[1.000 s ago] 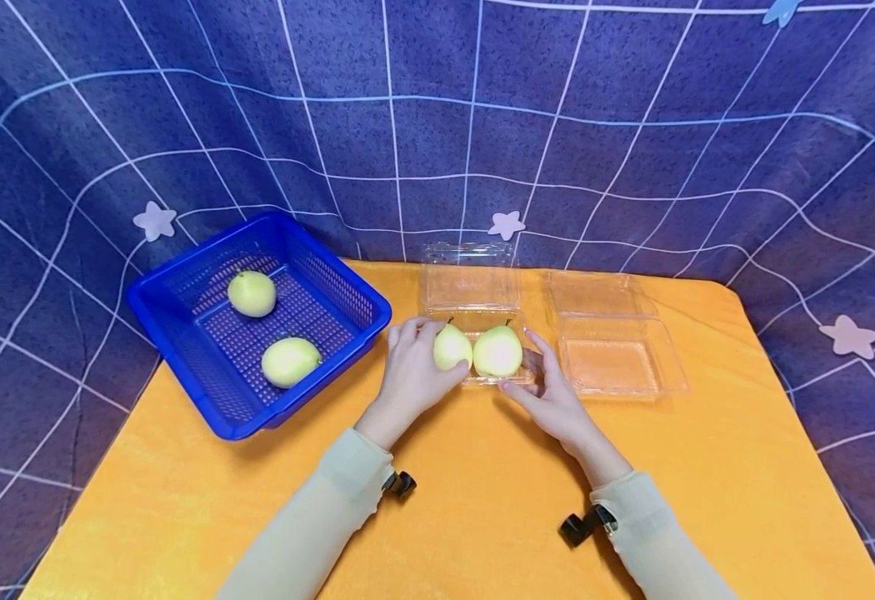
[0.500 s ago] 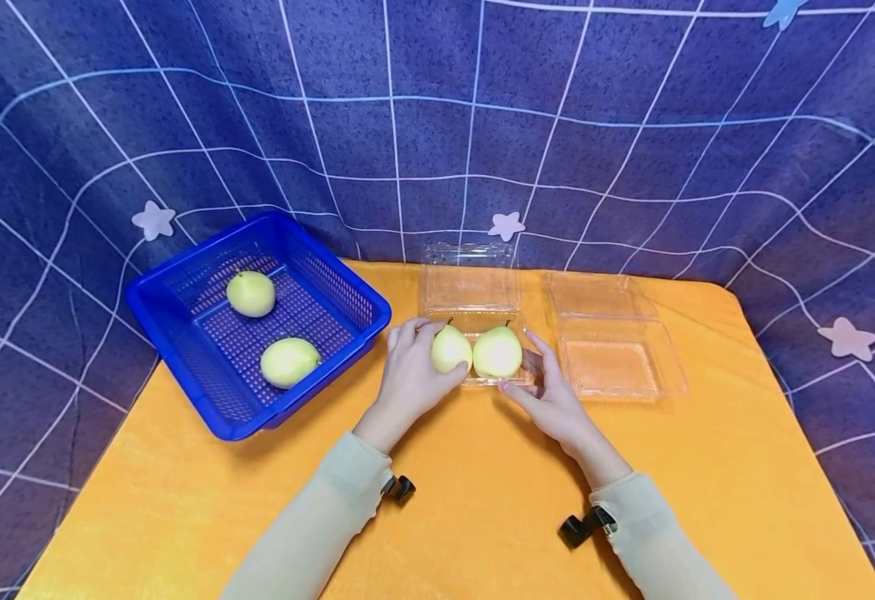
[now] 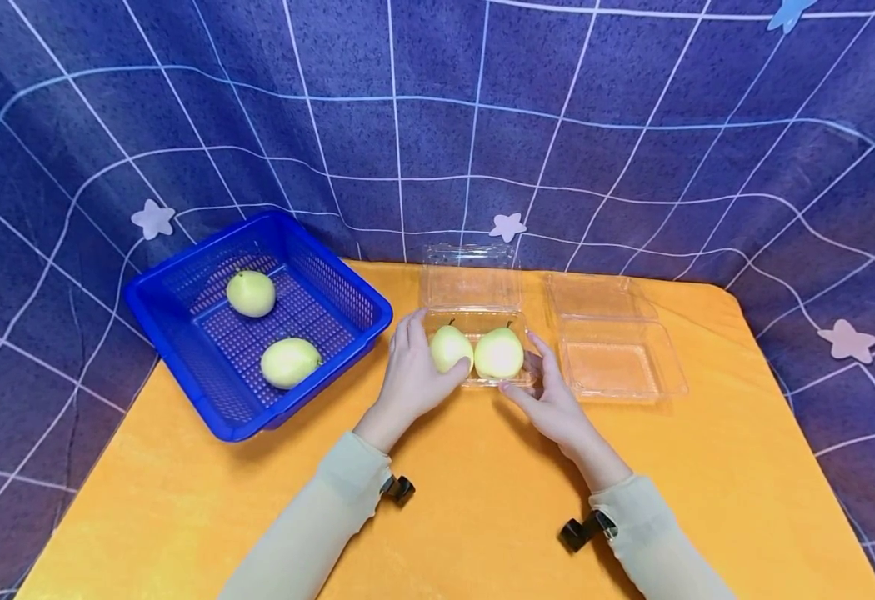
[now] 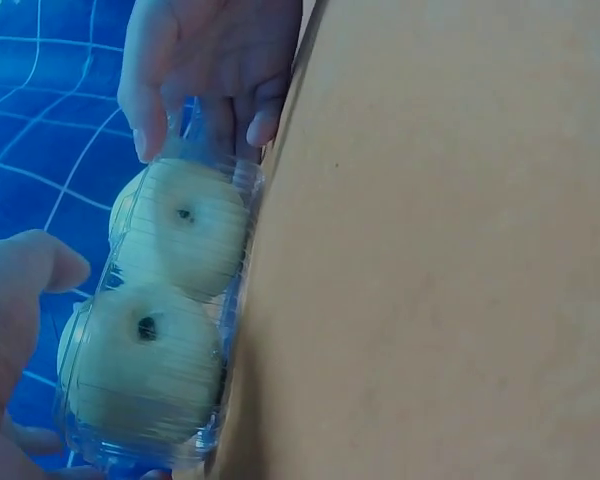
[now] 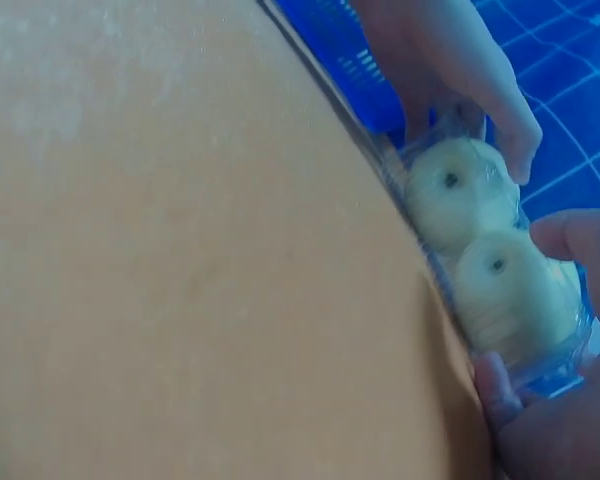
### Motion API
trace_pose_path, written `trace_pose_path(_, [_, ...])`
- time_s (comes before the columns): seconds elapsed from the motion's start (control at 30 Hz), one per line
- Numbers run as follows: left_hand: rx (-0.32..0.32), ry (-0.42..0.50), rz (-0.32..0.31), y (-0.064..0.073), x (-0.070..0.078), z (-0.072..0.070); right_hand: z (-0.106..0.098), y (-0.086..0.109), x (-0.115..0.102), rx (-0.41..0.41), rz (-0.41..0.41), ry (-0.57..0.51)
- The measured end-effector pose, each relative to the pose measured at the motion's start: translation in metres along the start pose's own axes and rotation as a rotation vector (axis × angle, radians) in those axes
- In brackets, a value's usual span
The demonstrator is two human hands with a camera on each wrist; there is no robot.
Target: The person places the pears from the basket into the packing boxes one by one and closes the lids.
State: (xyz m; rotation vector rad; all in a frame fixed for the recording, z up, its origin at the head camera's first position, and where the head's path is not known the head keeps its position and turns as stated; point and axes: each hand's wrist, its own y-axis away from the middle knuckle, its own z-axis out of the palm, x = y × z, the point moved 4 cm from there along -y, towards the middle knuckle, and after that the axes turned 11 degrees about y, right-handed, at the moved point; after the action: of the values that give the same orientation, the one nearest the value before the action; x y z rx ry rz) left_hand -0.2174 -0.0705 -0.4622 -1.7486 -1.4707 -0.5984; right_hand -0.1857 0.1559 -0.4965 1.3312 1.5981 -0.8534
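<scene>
Two pale yellow-green pears, the left pear [image 3: 448, 346] and the right pear [image 3: 499, 354], sit side by side in a clear plastic clamshell container [image 3: 475, 321] whose lid stands raised behind. My left hand [image 3: 411, 371] is at the container's left end, its fingers beside the left pear. In the left wrist view the left thumb [image 4: 55, 265] shows a gap from the pears. My right hand [image 3: 557, 408] grips the container's right end, thumb at the front rim and fingers along the side. Stems point away from me.
A blue perforated basket [image 3: 208, 396] at the left holds two more pears, one pear [image 3: 252, 294] behind the other pear [image 3: 291, 362]. Right of my right hand, a second clear clamshell container [image 3: 610, 367] lies open. A blue gridded cloth [image 3: 437, 125] hangs behind the orange-covered table [image 3: 482, 517].
My left fingers have drawn slightly back and left off the left pear, which shows more of its surface. My right hand, both pears and the container stay in place.
</scene>
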Motion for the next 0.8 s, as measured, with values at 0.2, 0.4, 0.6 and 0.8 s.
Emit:
trace_pose_path(0.2, [-0.043, 0.046, -0.076, -0.008, -0.006, 0.003, 0.0, -0.003, -0.009, 0.026, 0.075, -0.02])
trace_pose_path(0.4, [-0.083, 0.154, -0.179, -0.02, -0.006, 0.002, -0.006, -0.015, -0.015, 0.055, 0.169, -0.042])
trace_pose_path(0.6, [-0.076, 0.288, -0.278, -0.031, -0.012, 0.004, -0.011, -0.031, -0.02, 0.151, 0.211, -0.079])
trace_pose_path(0.8, [-0.032, 0.394, -0.321, -0.037, -0.018, 0.002, -0.012, -0.048, -0.027, 0.154, 0.291, -0.13])
